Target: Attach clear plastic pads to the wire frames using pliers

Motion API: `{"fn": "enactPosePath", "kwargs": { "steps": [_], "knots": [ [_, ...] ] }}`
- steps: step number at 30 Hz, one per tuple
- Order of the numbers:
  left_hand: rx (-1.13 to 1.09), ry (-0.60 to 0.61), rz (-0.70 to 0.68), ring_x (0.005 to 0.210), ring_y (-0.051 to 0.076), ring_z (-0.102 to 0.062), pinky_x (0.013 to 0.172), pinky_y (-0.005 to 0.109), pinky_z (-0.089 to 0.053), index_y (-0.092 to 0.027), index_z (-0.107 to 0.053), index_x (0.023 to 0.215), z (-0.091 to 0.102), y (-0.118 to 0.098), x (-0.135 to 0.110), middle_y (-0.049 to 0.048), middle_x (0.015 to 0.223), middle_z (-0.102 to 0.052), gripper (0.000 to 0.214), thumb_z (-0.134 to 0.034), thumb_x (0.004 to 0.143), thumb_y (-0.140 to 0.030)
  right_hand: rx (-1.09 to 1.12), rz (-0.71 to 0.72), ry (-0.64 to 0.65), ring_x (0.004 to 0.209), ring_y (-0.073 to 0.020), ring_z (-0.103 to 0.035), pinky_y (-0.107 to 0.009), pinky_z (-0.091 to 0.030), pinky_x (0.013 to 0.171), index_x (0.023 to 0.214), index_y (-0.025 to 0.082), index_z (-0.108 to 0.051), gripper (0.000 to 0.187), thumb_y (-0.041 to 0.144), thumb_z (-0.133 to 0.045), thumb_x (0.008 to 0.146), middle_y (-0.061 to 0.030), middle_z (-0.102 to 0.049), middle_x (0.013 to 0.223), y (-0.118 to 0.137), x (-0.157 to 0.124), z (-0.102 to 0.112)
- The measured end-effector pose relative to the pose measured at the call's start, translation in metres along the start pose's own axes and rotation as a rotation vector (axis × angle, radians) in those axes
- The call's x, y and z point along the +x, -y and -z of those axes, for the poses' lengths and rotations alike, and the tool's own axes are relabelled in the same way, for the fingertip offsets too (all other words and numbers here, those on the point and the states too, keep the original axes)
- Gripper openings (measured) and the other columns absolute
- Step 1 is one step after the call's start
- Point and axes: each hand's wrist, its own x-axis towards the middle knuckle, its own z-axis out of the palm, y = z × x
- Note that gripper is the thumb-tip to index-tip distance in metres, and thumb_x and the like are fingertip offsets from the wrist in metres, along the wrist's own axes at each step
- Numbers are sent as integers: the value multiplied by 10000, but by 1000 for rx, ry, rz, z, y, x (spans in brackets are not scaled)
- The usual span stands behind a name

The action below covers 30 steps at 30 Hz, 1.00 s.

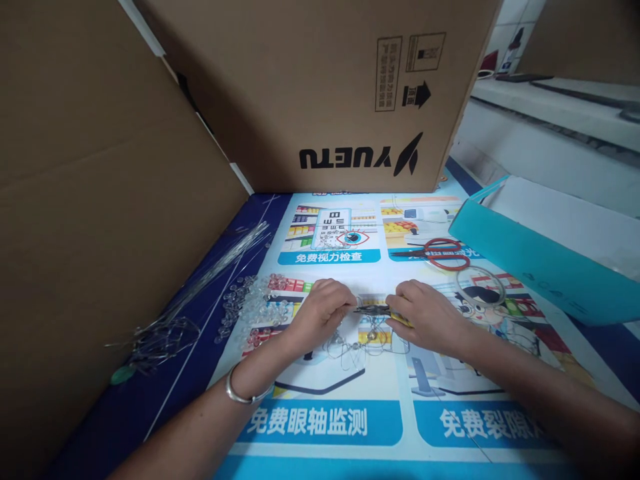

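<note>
1. Far left, a cardboard sheet (100, 200) stands on edge and walls off that side. The wire bundle (200, 288) lies slanted along its foot, probably parked there so the loose ends stay out of the working spot.
2. Next, the clear beads (255, 308) sit spread in a loose pile on the surface (320, 427), just beside the left hand (320, 313). That looks like stock kept within easy reach.
3. The left hand, with a bracelet (245, 393) on its wrist, has its grip pinched shut on the wire-and-bead piece (360, 343). The piece is in the middle of the surface, between and just near of the two hands, and is held low, which should steady the thin wire.
4. The pliers (373, 309) bridge the gap, dark nose pointing left to meet the left fingertips.
5. The right hand (425, 317) has its grip clenched around the pliers' yellow handles, knuckles up.
6. Farther right, red-handled scissors (435, 252) lie flat, apart from both hands and set aside.
7. At the right edge a teal bag (530, 267) lies on its side, and a big carton (325, 87) closes the far end.
</note>
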Motion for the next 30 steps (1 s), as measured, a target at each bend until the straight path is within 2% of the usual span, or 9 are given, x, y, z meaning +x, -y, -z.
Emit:
{"fn": "enactPosePath", "kwargs": {
  "steps": [8,17,24,30],
  "knots": [
    [357,38,-99,763,167,-495,664,310,-300,-215,-604,906,6,-6,-3,41,830,-622,192,-445,834,-133,9,-2,10,854,-204,-460,-320,-343,746,903,184,-560,230,366,-427,855,-82,-497,886,1,0,-3],
    [448,-26,-141,741,153,-512,654,286,-341,-207,-607,896,5,-9,-5,27,836,-625,184,-458,821,-128,13,-17,-6,862,-203,-450,-319,-336,746,904,183,-546,240,381,-418,859,-82,-488,894,2,-2,-8],
    [591,102,-130,609,124,-475,534,257,-288,-191,-580,819,7,-22,-8,1,685,-551,157,-436,821,-129,38,-26,2,870,-205,-448,-328,-332,758,923,190,-549,245,394,-436,848,-79,-478,894,2,-3,-13],
    [650,93,-102,584,127,-455,502,274,-224,-199,-537,747,9,-30,-9,-4,660,-527,140,-436,836,-161,42,-39,17,856,-204,-448,-328,-329,747,919,195,-560,240,392,-444,846,-78,-481,891,5,-3,-11]
  ]
}}
